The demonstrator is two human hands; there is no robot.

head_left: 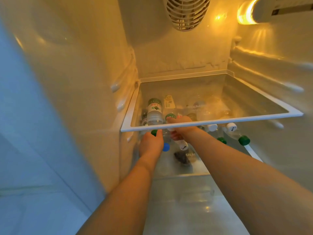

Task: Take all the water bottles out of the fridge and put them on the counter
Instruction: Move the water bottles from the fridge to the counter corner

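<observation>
**Both hands under the glass shelf, on the first bottles**

While the clear plastic water bottles (154, 114) lie on their sides on the lower fridge shelf (194, 168), both hands reach in beneath the white-framed glass shelf (211, 122) above them. The left hand (151, 144) is at the shelf's left edge, its fingers curled round the neck of a green-capped bottle (154, 132). The right hand (179, 131), just beside it, grips a white-capped clear bottle (182, 146) round its neck and shoulder; its fingertips are hidden behind the upper shelf's frame.

The bottles' long axes run front to back, caps toward the person, so each should come out by a straight pull toward the shelf's front edge. Toward the right edge lie more bottles, two with white caps (231, 127) and two with green caps (244, 140); the right hand is the nearer to these. A blue cap (166, 147) shows between the hands.

No bench is in view, and most bottles look to be yet in the fridge, so the task seems to be at an early stage.
</observation>
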